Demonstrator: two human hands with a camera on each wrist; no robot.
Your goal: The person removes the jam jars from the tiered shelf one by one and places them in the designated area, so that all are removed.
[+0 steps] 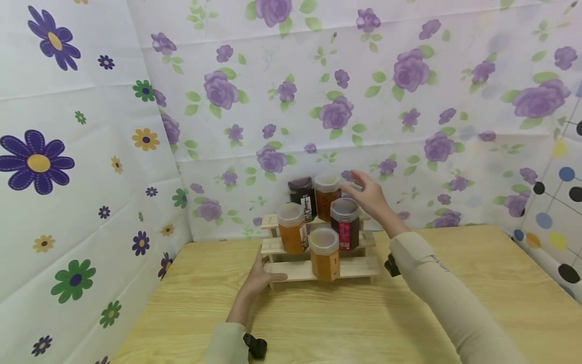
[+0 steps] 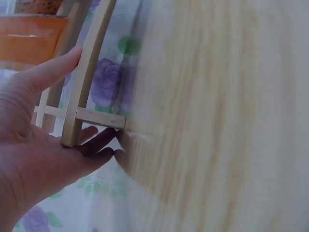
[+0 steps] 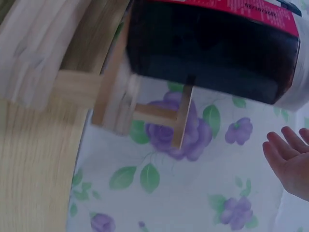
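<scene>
A three-step wooden rack [image 1: 291, 270] stands on the table and bears several lidded jars. My left hand [image 1: 260, 277] grips its left end; in the left wrist view the thumb [image 2: 58, 67] lies against the lowest board and the fingers curl below. My right hand [image 1: 367, 194] is beside the top step, fingers extended, close to the lid of an amber jar [image 1: 326, 205]; contact is unclear. Left of that jar is a dark jar [image 1: 297, 202]. The middle step has an orange jar [image 1: 292, 235] and a dark jar with a pink label [image 1: 344, 227]. Another orange jar [image 1: 325, 263] stands on the lowest step.
The light wood-grain table [image 1: 318, 318] extends around the rack. Behind it hangs a white cloth with purple roses [image 1: 336, 114], and a flower-printed cloth [image 1: 91, 202] borders the left side. A dotted cloth [image 1: 559, 222] lines the right.
</scene>
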